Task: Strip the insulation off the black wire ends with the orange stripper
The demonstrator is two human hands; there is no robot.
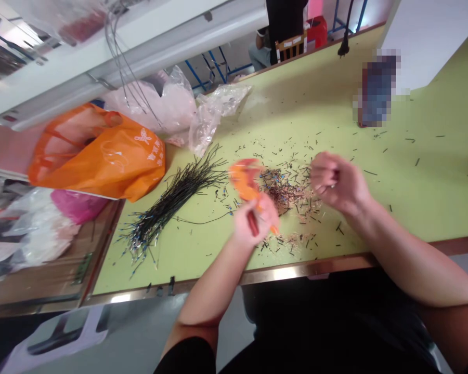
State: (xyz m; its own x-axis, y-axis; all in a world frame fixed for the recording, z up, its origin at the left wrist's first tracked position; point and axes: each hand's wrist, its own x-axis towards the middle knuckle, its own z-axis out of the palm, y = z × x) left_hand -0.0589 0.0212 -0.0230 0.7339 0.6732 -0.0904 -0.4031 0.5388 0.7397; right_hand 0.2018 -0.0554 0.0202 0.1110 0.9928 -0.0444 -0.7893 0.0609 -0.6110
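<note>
My left hand (256,221) is closed round the handles of an orange wire stripper (245,182), whose head points up and away from me and is smeared by motion. My right hand (331,179) is curled, fingers pressed together, to the right of the tool; what it pinches, if anything, is hidden. Between and beneath the hands lies a heap of cut wire scraps (281,189), with dark bits and coppery strands. A thick bundle of black wires (175,195) with blue-and-silver ends rests to the left. One single wire (203,223) trails from it towards my left hand.
An orange bag (113,156) and clear plastic bags (210,111) stand at the back left, below a white shelf (140,49). A blurred-out dark object (376,91) leans by a white panel (432,41). A black plug (343,48) hangs at the back. Another person (284,21) sits beyond.
</note>
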